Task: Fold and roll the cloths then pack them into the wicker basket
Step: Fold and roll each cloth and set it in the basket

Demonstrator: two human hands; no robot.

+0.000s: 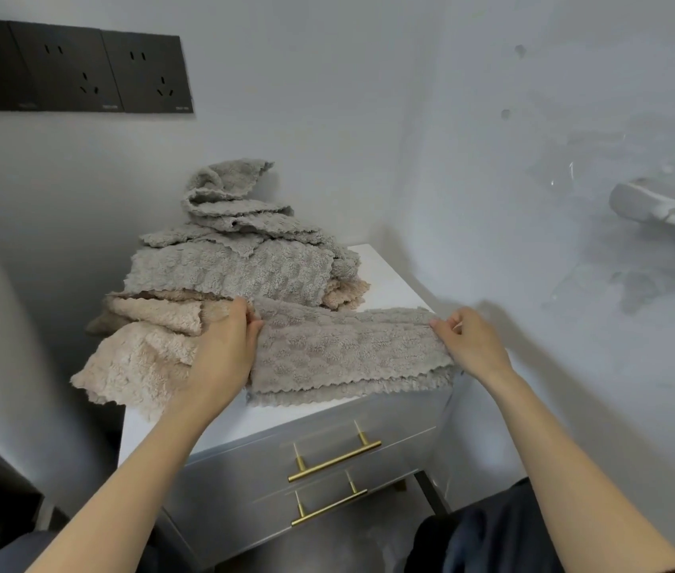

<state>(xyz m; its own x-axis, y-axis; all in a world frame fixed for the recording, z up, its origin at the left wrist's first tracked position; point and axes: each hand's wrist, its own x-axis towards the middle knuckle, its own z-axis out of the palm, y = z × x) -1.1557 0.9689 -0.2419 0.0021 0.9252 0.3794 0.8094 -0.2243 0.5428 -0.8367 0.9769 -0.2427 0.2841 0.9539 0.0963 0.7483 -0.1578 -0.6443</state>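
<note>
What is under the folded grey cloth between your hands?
The white cabinet top, bare along its front edge. The folded grey cloth shows a lower layer of itself at the hem. Anything else beneath is covered.

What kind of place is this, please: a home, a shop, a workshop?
Probably a room in a home: a small grey two-drawer cabinet with brass bar handles, black wall sockets, and a pile of grey and beige fleecy cloths on the cabinet.

Both bare forearms reach forward; the left grip [225, 347] and right grip [471, 340] each pinch one end of the grey cloth [344, 353].
</note>
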